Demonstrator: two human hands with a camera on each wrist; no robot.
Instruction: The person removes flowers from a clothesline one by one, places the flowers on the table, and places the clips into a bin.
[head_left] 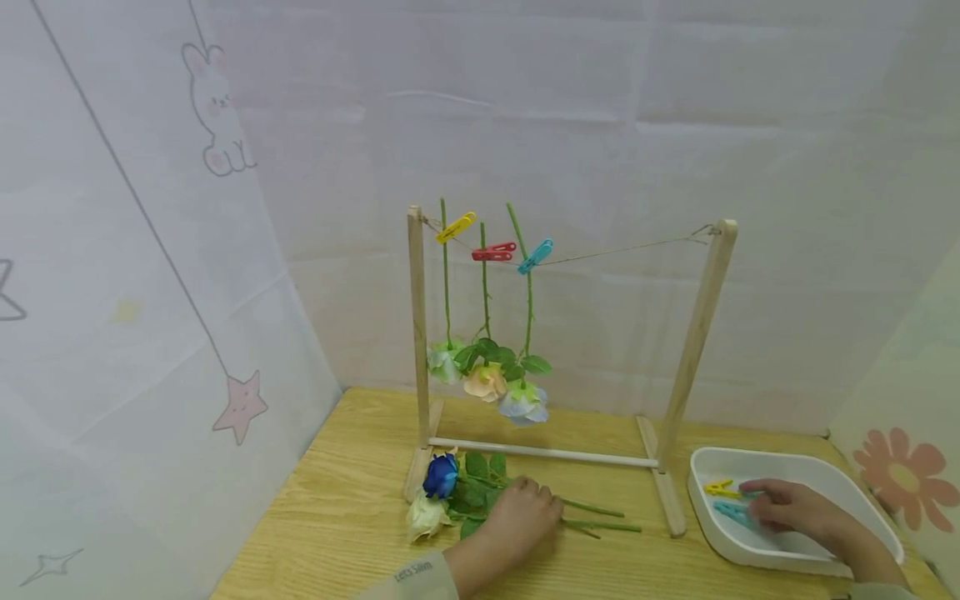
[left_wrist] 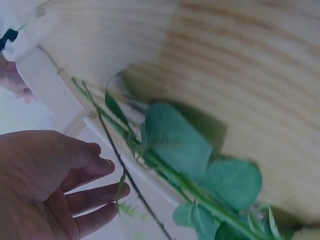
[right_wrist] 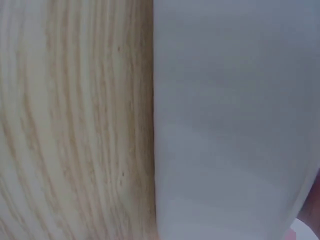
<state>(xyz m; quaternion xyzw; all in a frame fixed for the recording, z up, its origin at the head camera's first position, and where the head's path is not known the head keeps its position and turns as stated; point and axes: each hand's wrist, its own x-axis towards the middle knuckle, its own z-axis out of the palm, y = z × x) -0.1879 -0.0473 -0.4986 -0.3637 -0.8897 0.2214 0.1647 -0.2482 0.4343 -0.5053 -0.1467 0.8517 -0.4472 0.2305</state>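
Observation:
My left hand (head_left: 519, 518) lies over the green stems of a blue rose (head_left: 440, 476) and a white rose (head_left: 427, 515) on the table. In the left wrist view, its loosely bent fingers (left_wrist: 97, 197) are beside a thin stem (left_wrist: 127, 172), with fingertips at a small twig and no grip visible. My right hand (head_left: 798, 512) reaches inside a white tray (head_left: 795, 460), index finger stretched out above teal clothespins (head_left: 733, 513) and a yellow clothespin (head_left: 718, 488). Its thumb is blurred. The right wrist view mostly shows the tray's outer wall (right_wrist: 225, 120).
A wooden rack (head_left: 697, 350) stands at the back with a string (head_left: 615, 251) between its posts. Three flowers hang head down on it from a yellow clip (head_left: 456, 227), a red clip (head_left: 493, 252) and a blue clip (head_left: 535, 257). A white bar (head_left: 547, 452) joins the feet.

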